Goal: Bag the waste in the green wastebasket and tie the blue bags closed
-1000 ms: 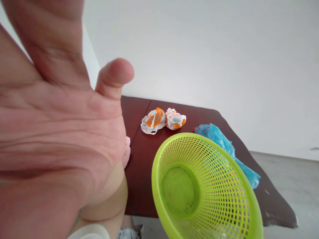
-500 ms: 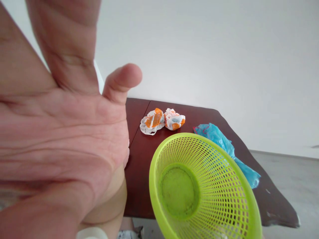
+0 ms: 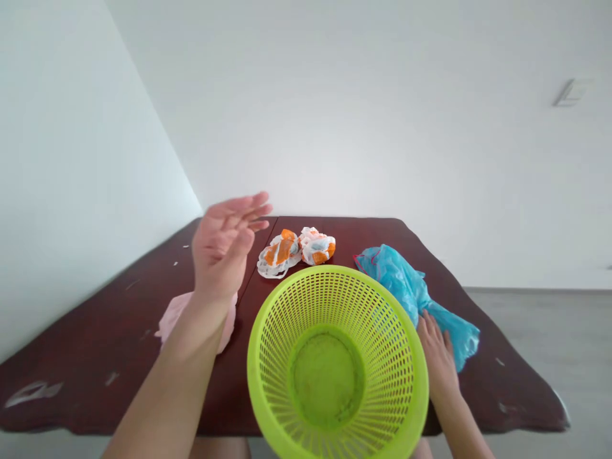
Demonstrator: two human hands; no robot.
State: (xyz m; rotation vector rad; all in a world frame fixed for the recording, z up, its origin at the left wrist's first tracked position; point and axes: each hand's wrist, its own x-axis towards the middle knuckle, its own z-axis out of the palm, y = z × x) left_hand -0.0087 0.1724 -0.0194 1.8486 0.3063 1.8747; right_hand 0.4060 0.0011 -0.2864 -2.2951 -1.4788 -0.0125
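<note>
My left hand (image 3: 224, 245) is raised over the table with its fingers apart and nothing in it. Behind its forearm a pale pink bundle (image 3: 174, 312) lies on the table, partly covered. A green plastic basket (image 3: 327, 376) with slotted sides stands in front of me, its open top facing up and its inside bare. To the right of the basket, my right hand (image 3: 437, 354) rests with fingers stretched against a blue plastic bag (image 3: 396, 277). Two crumpled white-and-orange plastic bags, a left one (image 3: 282, 252) and a right one (image 3: 316, 247), lie beyond the basket.
The dark red-brown table (image 3: 124, 325) has a seam and several light scuffs. A white wall (image 3: 335, 115) closes off the back, with another along the left. Grey floor (image 3: 540, 325) shows past the right edge.
My left hand has drawn away from close in front of the camera to above the table's left part. The view has turned left, bringing the pink bundle and my right hand into sight.
</note>
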